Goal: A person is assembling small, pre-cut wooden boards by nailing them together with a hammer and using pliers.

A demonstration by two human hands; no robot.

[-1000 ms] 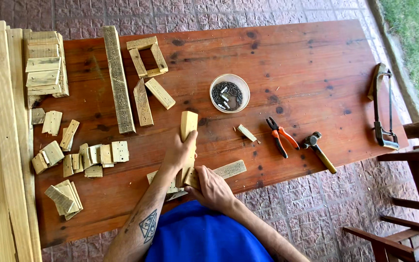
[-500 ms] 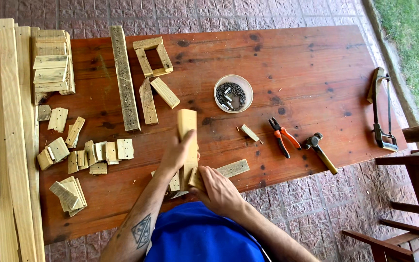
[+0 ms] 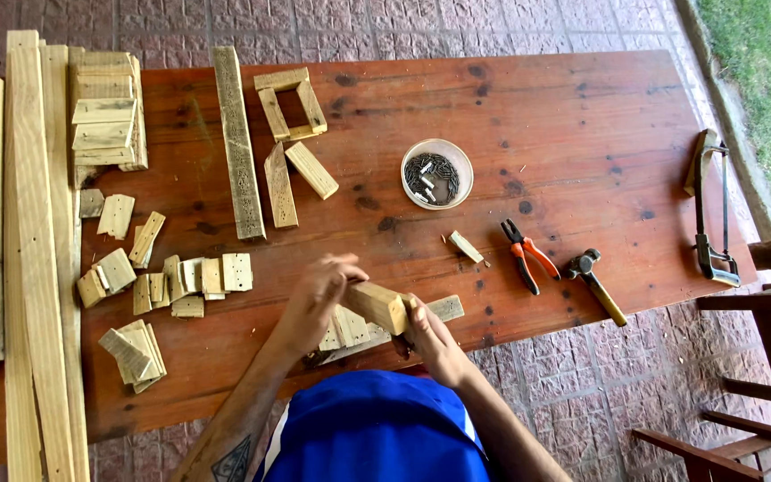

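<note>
A short pale wooden block (image 3: pixel 377 305) is held tilted low over the near edge of the red-brown wooden table (image 3: pixel 564 125). My left hand (image 3: pixel 319 295) grips its upper end from the left. My right hand (image 3: pixel 430 337) holds its lower, cut end. Under the hands lie more small wood pieces (image 3: pixel 345 328) and a flat strip (image 3: pixel 446 308) sticking out to the right.
A round tub of nails (image 3: pixel 436 173), red-handled pliers (image 3: pixel 525 253), a hammer (image 3: pixel 596 278) and a hacksaw (image 3: pixel 709 207) lie to the right. Long planks (image 3: pixel 37 268), stacked boards (image 3: pixel 104 112), a long slat (image 3: pixel 237 143), a small wooden frame (image 3: pixel 289 104) and several offcuts (image 3: pixel 162 277) fill the left.
The block stood nearly upright in my left hand earlier; now it is tipped down almost flat, close to the table edge, with both hands on it.
</note>
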